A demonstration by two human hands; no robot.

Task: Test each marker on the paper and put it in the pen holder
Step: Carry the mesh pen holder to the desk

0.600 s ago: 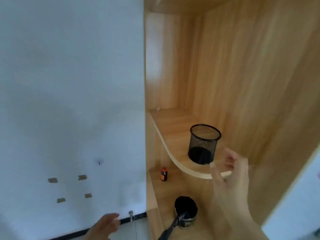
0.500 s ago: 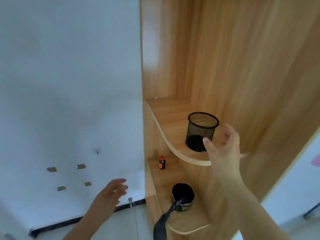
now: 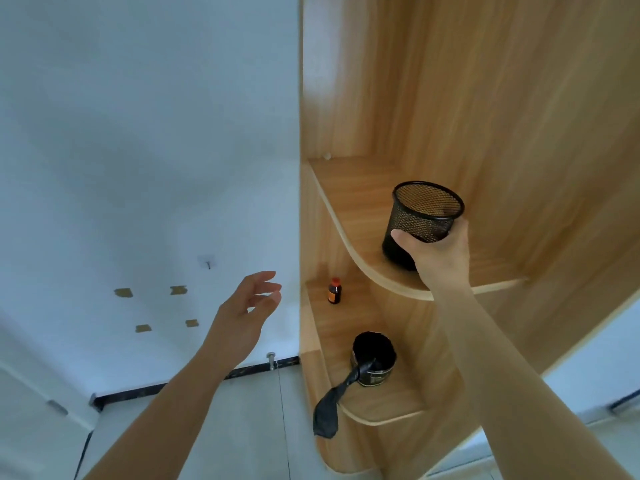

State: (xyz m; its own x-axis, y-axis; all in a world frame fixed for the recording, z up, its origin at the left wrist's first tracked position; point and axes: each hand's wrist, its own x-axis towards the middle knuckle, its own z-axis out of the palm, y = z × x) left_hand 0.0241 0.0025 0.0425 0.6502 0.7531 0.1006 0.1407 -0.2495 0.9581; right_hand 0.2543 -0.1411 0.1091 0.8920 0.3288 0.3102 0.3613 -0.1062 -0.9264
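The right hand (image 3: 438, 252) wraps its thumb and fingers round the black mesh pen holder (image 3: 424, 220) – it stands near the curved front edge of the upper wooden shelf (image 3: 353, 199). The left hand (image 3: 244, 313) hangs spread and loose before the white wall (image 3: 138, 133) – holding nothing.

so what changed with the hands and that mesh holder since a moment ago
The right hand reached forward and took hold of the black wire-mesh pen holder on the wooden shelf. The left hand rose, open. The holder and the small brown bottle stayed put.
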